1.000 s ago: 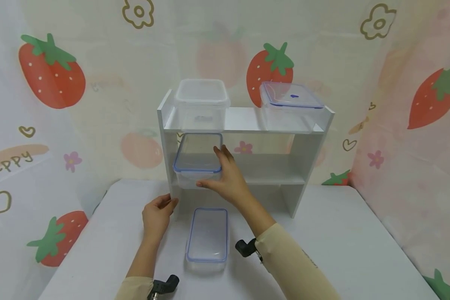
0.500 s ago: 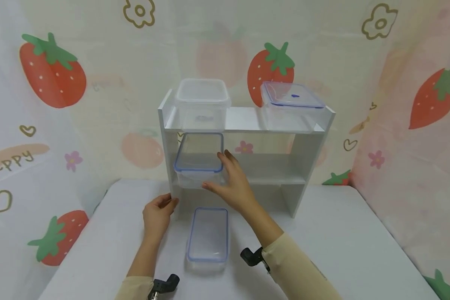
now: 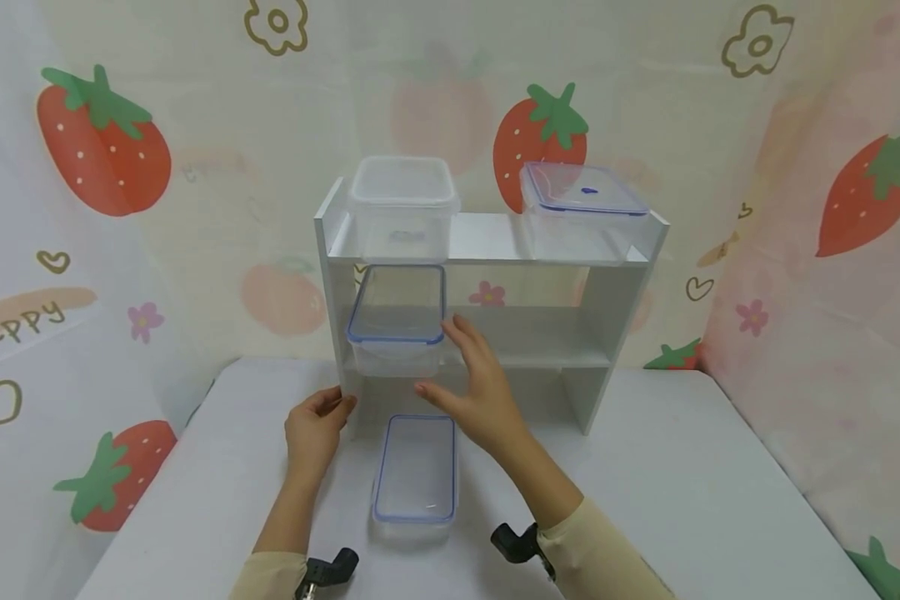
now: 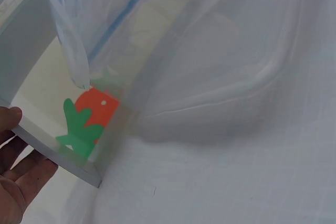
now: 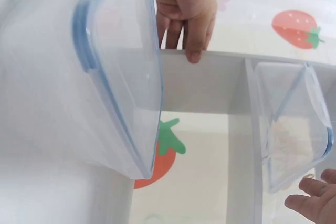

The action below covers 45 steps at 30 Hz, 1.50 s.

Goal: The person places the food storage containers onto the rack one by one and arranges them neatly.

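Note:
A white tabletop shelf (image 3: 547, 337) stands ahead of me. My left hand (image 3: 315, 433) pinches the front edge of its left side panel, thumb inside and fingers outside, as the left wrist view shows on the panel edge (image 4: 63, 166). On the middle shelf at the left sits a clear food container (image 3: 397, 307) with a blue-edged lid. Just right of it, my right hand (image 3: 483, 396) is held with fingers spread and nothing in its grasp. A second blue-edged food container (image 3: 416, 475) lies on the table in front of the shelf, between my forearms.
On the top board stand a clear container with a whitish lid (image 3: 405, 221) at left and a wider blue-rimmed one (image 3: 588, 218) at right. The white table (image 3: 682, 492) extends on both sides. A strawberry-print curtain (image 3: 195, 250) hangs behind.
My right hand has let go of the container on the middle shelf and drawn back to the right and down. The left hand and the containers stay put.

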Each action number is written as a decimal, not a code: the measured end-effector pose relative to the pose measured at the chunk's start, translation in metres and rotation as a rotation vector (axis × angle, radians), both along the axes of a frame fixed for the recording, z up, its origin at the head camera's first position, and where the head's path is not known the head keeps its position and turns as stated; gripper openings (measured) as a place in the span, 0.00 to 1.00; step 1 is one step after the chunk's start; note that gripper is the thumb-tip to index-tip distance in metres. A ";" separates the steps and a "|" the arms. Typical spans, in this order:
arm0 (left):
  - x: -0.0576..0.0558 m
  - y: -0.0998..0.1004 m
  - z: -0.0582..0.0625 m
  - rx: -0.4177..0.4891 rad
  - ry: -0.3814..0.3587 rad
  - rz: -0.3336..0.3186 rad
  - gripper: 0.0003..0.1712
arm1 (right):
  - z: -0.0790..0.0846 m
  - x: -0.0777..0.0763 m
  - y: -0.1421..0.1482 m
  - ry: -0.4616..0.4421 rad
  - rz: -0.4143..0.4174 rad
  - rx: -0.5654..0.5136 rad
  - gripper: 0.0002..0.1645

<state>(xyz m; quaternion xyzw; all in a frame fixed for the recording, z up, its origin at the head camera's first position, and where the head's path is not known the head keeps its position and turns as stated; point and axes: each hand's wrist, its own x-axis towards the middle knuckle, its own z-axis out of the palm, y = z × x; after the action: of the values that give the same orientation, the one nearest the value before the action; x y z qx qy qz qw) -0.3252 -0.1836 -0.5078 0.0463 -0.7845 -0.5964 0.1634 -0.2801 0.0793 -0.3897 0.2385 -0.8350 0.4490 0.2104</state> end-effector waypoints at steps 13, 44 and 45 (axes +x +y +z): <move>0.002 0.001 0.004 -0.005 0.000 -0.001 0.22 | -0.012 0.034 0.004 0.075 0.005 -0.025 0.52; 0.001 0.003 0.002 0.003 0.009 0.006 0.21 | -0.076 0.071 0.004 -0.150 0.081 -0.033 0.53; 0.001 0.003 0.002 0.004 0.012 0.010 0.21 | -0.077 0.071 0.003 -0.161 0.081 -0.029 0.53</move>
<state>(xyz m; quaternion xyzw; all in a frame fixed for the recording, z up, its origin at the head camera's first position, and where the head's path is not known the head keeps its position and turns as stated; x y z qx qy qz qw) -0.3243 -0.1803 -0.5056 0.0466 -0.7821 -0.5974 0.1711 -0.2094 0.0828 -0.4669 0.2322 -0.8324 0.4868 0.1275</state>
